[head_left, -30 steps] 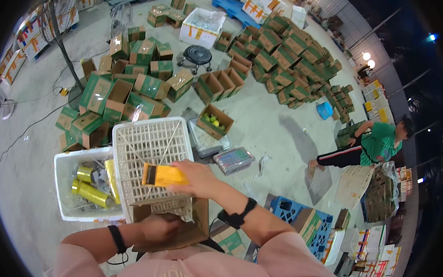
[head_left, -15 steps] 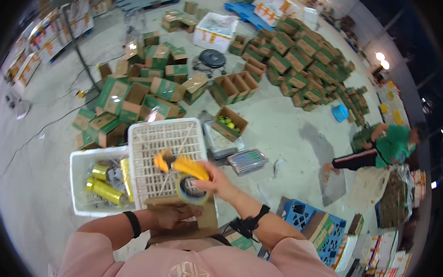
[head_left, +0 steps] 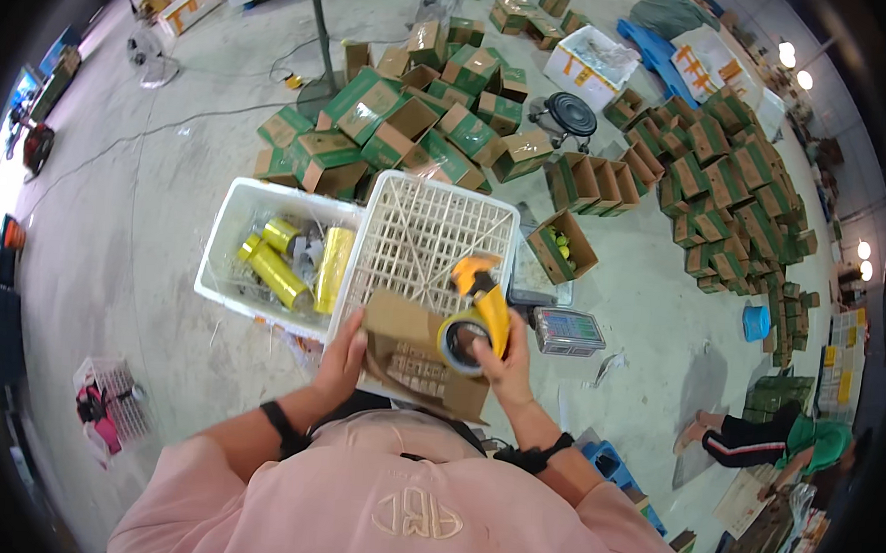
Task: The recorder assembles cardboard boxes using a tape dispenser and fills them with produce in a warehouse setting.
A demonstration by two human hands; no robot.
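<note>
A yellow tape gun (head_left: 493, 314) with a roll of tape on it is gripped in my right hand (head_left: 506, 368), its orange head pointing away from me. Against my front, tilted, is a brown cardboard box (head_left: 421, 360) with printing on it. The fingers of my left hand (head_left: 343, 356) are closed on the box's left edge. The tape roll overlaps the box's right side in view; I cannot tell whether they touch. Just beyond lies an upturned white plastic crate (head_left: 436, 226), partly covered by the box and the tape gun.
Left of the crate, a white foam box (head_left: 226, 255) holds yellow tape rolls (head_left: 281, 273). A carton of round yellow-green fruit (head_left: 563, 248) sits beyond a digital scale (head_left: 570, 330). Green-and-brown cartons (head_left: 471, 133) lie piled ahead. At far right, another person (head_left: 785, 440) bends over.
My view has swung left. The tape gun has turned from pointing left to pointing away from me. My left hand has moved to the box's left edge, and the box's printed panel now shows.
</note>
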